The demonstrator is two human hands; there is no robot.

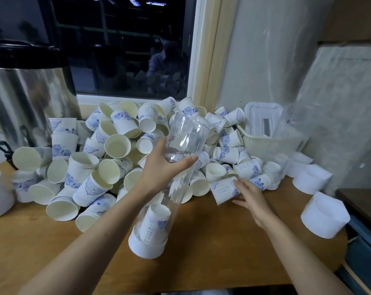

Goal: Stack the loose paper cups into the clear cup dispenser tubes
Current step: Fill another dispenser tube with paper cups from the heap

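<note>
Left hand point(165, 169) around tilted tube point(187, 133), right hand point(251, 195) on cup point(222, 190).

The left hand point(163, 165) grips a clear dispenser tube point(180, 158), tilted over the wooden table point(212, 252), with a few cups point(155, 220) inside near its white base. The right hand point(249, 194) touches a lying paper cup point(222, 189) beside the big cup pile point(116, 150)
</note>
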